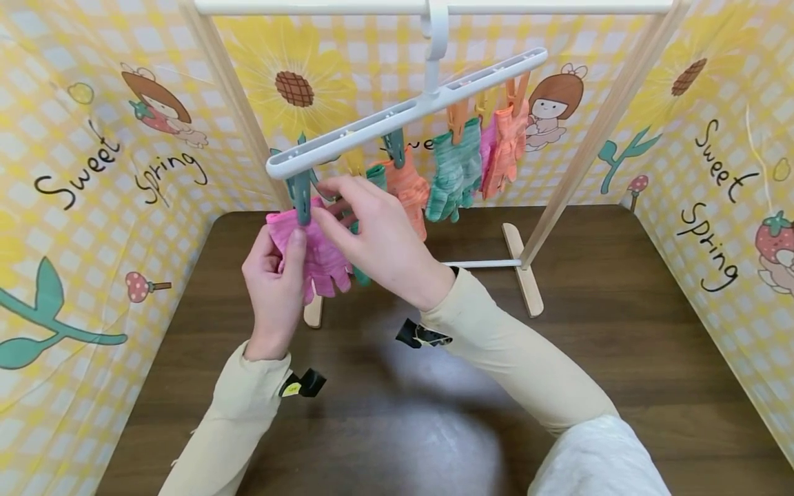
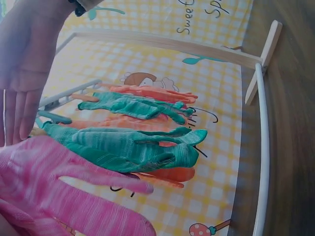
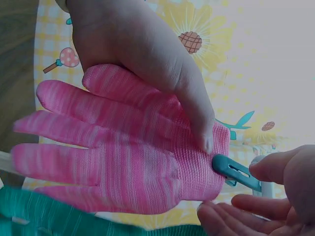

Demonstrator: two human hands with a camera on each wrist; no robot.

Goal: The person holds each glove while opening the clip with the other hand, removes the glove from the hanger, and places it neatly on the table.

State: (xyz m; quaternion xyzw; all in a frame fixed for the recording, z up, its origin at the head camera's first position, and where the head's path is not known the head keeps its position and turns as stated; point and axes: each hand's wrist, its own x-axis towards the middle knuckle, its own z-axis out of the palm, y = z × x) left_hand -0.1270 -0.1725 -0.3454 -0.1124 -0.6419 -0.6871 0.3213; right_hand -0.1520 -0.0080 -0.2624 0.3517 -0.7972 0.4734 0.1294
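My left hand [image 1: 276,275] pinches the cuff of a pink knit glove [image 3: 133,147], thumb on the front just below a teal clothespin [image 1: 302,196]. The clothespin bites the cuff and hangs from the left end of a white hanger [image 1: 366,134]. Beside that clothespin is my right hand [image 1: 387,241], its thumb tip right at the clothespin's upper end in the right wrist view. In the left wrist view, the fingers of the right hand [image 2: 24,78] look loosely straight. Behind the pink glove hangs a green glove [image 2: 133,147], largely hidden in the head view.
More gloves hang along the hanger: an orange glove [image 1: 406,189], a green pair [image 1: 455,172] and an orange glove [image 1: 505,148] at the right. The hanger tilts from a white rail [image 1: 546,7] on a wooden stand [image 1: 608,131]. Patterned cloth walls [image 1: 732,55] surround the brown table [image 1: 595,344].
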